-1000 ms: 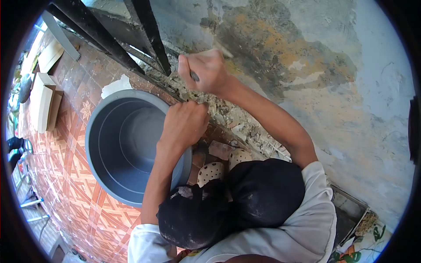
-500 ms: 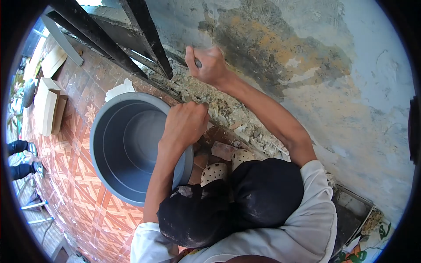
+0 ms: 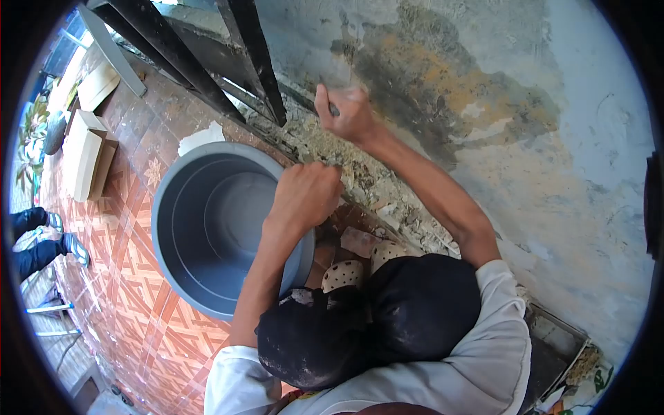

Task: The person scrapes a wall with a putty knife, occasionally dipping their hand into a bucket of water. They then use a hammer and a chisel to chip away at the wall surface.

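Note:
My left hand (image 3: 308,196) is closed in a fist over the right rim of the grey tub (image 3: 235,214), at the edge of the rubble strip; what it grips, if anything, is hidden. Higher up, close to the stained wall (image 3: 443,90), my right hand (image 3: 347,117) is closed round a small dark thing, of which only an end shows between the fingers. Broken mortar rubble (image 3: 366,181) runs along the wall's foot below that hand. The tub's inside shows no contents.
Black metal bars (image 3: 252,59) slant at the top left. Pale boxes (image 3: 86,155) lie on the patterned tiles (image 3: 124,249). Another person's legs (image 3: 41,252) show at the far left. A reddish brick piece (image 3: 360,242) sits near my spotted shoes (image 3: 344,275).
The view has shifted slightly, so the tub, bars and both hands appear further right. Both hands keep their closed grip. The other person's feet are placed slightly differently.

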`<state>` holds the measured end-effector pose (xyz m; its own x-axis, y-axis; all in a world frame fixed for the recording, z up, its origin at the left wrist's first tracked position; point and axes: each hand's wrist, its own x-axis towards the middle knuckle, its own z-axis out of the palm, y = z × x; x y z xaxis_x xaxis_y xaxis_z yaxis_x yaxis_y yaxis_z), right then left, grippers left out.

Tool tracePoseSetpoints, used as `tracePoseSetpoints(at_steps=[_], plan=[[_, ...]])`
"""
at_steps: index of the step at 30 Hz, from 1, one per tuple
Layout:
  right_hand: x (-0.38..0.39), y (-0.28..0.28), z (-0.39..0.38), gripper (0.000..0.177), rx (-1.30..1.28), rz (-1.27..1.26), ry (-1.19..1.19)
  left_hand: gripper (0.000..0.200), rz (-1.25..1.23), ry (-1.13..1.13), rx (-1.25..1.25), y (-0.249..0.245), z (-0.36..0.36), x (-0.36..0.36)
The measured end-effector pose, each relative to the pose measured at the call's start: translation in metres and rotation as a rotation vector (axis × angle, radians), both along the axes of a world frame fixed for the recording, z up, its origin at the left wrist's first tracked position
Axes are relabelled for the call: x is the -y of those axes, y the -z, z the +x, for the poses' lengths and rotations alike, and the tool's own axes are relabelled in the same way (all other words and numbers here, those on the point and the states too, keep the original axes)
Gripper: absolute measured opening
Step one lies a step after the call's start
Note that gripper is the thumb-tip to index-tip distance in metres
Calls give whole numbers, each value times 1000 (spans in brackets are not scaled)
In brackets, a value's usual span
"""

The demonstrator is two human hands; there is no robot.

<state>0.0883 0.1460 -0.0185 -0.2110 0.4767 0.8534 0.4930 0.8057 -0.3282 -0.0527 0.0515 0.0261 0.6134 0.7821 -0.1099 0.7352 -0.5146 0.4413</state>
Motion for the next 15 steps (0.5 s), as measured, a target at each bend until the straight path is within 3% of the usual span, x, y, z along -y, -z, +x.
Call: tracePoseSetpoints(at_steps=[5,9,15], plan=[[10,-23,-8,30,100,79,-1,18,-1,4,14,1,-3,4],[5,-18,-24,30,5,47,-12,18,23,15,26,2,-1,0],[3,-25,-25,30,58,38,34,20,45,25,7,3,-2,0]])
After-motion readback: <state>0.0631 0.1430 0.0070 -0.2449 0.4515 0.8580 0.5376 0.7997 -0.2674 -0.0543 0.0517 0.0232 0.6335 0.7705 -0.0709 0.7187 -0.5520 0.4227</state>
